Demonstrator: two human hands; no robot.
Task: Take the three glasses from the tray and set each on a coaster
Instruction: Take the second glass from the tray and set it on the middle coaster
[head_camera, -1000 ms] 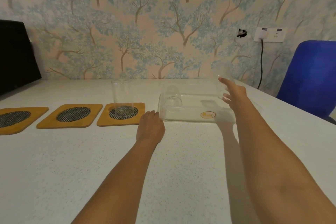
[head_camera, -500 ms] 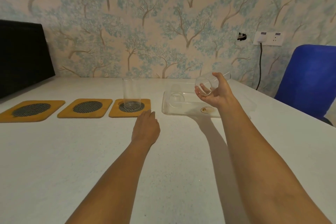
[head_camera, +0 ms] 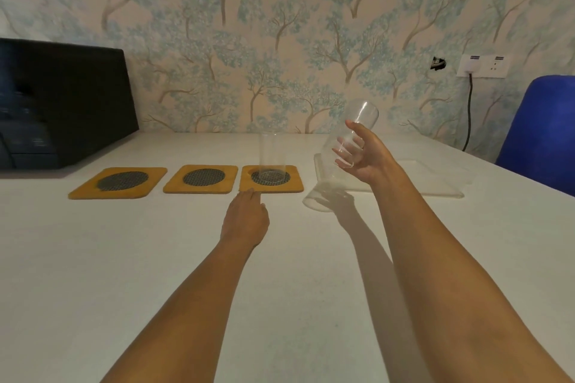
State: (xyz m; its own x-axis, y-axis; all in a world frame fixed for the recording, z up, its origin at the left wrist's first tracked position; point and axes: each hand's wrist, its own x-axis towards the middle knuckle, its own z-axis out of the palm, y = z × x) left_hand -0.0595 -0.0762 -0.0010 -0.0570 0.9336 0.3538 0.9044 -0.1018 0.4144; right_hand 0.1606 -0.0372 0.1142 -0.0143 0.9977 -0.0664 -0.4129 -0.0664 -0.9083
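My right hand point(head_camera: 368, 155) grips a clear glass point(head_camera: 353, 130) and holds it tilted in the air above the left end of the clear plastic tray point(head_camera: 435, 183). Another clear glass point(head_camera: 272, 157) stands upright on the rightmost wooden coaster point(head_camera: 271, 180). The middle coaster point(head_camera: 201, 179) and the left coaster point(head_camera: 119, 182) carry nothing. My left hand point(head_camera: 245, 221) rests flat on the table just in front of the rightmost coaster. Any third glass is hidden behind my right hand or too faint to make out.
A black box-like object point(head_camera: 62, 102) sits at the table's far left against the wallpapered wall. A blue chair point(head_camera: 544, 134) stands at the right edge. A wall socket point(head_camera: 482, 65) with a cable hangs behind the tray.
My right hand took a glass from the tray, lifted it and carried it leftward, turning it more upright. My left hand stayed resting on the table. The view shifted left.
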